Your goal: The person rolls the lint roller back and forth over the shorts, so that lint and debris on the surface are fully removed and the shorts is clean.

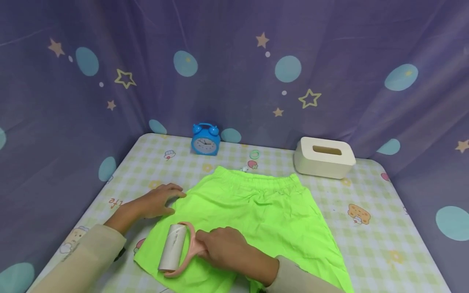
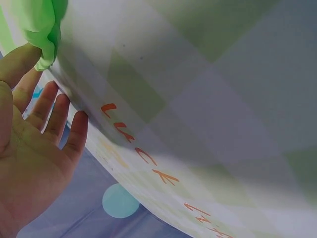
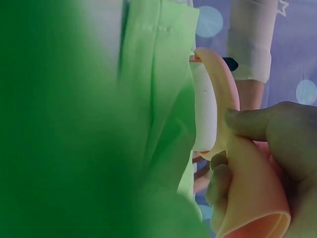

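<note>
Bright green shorts (image 1: 256,207) lie spread on the table, waistband toward the back. My right hand (image 1: 225,248) grips the pink handle of a lint roller (image 1: 173,248); its white roll rests over the leg on the left side. In the right wrist view, fingers and thumb wrap the roller's handle (image 3: 252,178), and the white roll (image 3: 204,106) is against the green cloth. My left hand (image 1: 158,201) rests at the left edge of the shorts. In the left wrist view its fingers (image 2: 47,101) are spread and loosely extended, fingertips right at the green fabric (image 2: 39,29).
A blue alarm clock (image 1: 206,140) stands at the back left of the table. Farther right sits a cream tissue box (image 1: 325,158). A small green ring (image 1: 254,154) lies between them. The checked tablecloth (image 1: 384,240) has printed pictures, and a purple curtain (image 1: 234,32) hangs behind.
</note>
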Action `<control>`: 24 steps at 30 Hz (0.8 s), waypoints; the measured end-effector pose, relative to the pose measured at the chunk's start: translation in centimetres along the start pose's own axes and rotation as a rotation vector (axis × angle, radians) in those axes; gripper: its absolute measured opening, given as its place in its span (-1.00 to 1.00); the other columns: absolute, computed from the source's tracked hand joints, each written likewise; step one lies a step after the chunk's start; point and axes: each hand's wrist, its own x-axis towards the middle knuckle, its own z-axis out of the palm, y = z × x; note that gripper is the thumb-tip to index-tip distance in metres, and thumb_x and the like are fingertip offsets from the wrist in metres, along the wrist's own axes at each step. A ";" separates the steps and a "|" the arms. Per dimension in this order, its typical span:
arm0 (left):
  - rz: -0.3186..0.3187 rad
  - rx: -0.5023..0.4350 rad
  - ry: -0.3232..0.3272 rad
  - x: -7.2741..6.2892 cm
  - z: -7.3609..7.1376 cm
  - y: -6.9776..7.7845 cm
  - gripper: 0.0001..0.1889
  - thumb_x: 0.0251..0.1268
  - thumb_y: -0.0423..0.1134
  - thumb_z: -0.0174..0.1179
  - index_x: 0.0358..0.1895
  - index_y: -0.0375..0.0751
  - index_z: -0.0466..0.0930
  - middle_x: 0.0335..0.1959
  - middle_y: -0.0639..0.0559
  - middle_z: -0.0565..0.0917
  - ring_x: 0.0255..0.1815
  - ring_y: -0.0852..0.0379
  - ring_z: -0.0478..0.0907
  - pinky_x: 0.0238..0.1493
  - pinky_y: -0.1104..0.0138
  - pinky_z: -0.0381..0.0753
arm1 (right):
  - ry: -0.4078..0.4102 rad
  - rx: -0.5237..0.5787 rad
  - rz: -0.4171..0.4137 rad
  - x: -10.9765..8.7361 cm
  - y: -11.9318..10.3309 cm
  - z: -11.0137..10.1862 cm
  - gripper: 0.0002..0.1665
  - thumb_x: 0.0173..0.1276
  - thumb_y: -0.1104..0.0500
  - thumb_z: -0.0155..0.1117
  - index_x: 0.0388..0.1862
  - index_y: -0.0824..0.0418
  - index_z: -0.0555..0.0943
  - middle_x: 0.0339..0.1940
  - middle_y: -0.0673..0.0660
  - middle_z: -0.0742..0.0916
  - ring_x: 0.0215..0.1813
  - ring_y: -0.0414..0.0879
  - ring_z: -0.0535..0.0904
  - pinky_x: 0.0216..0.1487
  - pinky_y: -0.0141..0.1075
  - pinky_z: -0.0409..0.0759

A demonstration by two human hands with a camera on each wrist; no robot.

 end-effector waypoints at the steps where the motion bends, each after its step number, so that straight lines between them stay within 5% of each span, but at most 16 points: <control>1: -0.003 -0.001 -0.001 0.0 0.0 0.0 -0.47 0.32 -0.27 0.36 0.36 -0.18 0.53 0.43 -0.27 0.41 0.42 -0.40 0.33 0.29 -0.25 0.43 | -0.005 0.000 0.002 0.3 -0.3 0.0 -0.76 0.41 -0.26 0.29 -0.14 -0.19 0.56 -0.61 -0.14 0.57 -0.60 -0.25 0.44 -0.65 -0.36 0.29; 24: 0.035 0.038 0.012 0.2 -0.4 0.4 -0.49 0.27 -0.27 0.40 0.30 -0.17 0.57 0.38 -0.26 0.45 0.35 -0.35 0.40 0.22 -0.18 0.49 | -0.062 -0.075 0.034 6.1 -5.9 0.6 -0.72 0.51 -0.35 0.08 -0.24 -0.24 0.49 -0.58 -0.13 0.62 -0.55 -0.26 0.54 -0.63 -0.33 0.39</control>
